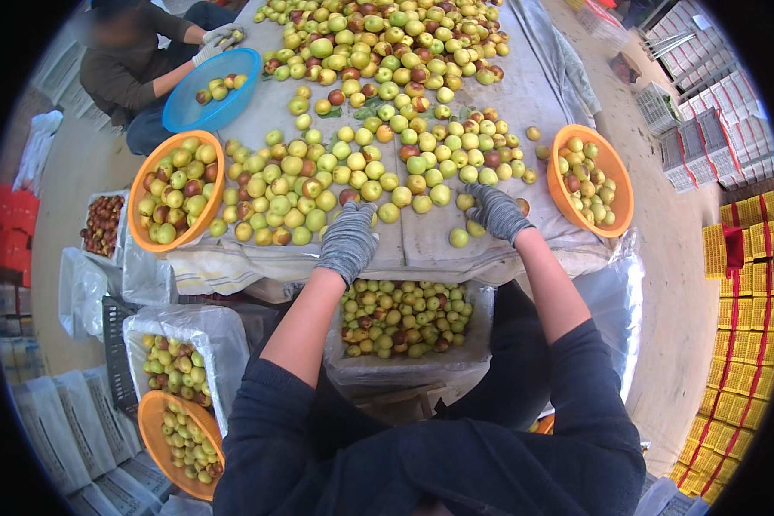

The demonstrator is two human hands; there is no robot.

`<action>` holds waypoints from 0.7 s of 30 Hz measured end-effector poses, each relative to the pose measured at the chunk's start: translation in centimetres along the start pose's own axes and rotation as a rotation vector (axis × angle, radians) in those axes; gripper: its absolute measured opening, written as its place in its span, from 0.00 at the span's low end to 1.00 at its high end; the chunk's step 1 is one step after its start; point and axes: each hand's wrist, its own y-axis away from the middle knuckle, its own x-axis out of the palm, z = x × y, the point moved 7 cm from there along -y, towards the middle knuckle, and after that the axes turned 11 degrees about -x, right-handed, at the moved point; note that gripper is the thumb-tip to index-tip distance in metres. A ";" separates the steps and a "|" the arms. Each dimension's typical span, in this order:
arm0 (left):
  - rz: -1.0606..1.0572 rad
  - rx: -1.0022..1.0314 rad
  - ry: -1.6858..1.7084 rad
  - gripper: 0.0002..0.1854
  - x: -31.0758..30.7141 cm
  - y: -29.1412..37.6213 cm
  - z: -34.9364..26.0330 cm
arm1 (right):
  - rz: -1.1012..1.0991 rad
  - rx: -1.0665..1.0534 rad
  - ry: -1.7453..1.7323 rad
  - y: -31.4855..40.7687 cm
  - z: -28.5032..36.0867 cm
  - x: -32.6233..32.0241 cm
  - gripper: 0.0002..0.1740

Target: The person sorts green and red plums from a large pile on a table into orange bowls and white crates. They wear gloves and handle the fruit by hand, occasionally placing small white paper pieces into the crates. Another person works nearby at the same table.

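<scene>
Both my hands wear grey striped knit gloves and are at the front part of a cloth-covered table. My left hand rests at the near edge of spread-out green and brown jujubes, its fingers pointing away from me. A fruit partly shows beside its fingertips. To the right, my right hand reaches over a few loose jujubes, fingers bent beside them. What lies under either palm is hidden. Below the table edge, between my legs, stands a plastic-lined crate full of jujubes.
Orange baskets of jujubes stand at the table's left and right. Across the left side, a person in gloves handles fruit by a blue basin. Another lined crate and an orange basket are at lower left. Yellow crates line the right.
</scene>
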 end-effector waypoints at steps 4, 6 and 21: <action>0.084 0.030 0.044 0.27 0.5 0.0 -0.7 | 0.022 -0.055 0.137 -0.4 1.3 1.3 0.25; 0.058 0.023 0.030 0.27 0.6 0.1 -0.3 | -0.083 -0.055 -0.012 -0.3 -0.1 0.6 0.24; 0.176 0.102 -0.067 0.25 3.2 1.1 -1.5 | 0.249 -0.167 -0.089 1.3 5.3 4.0 0.27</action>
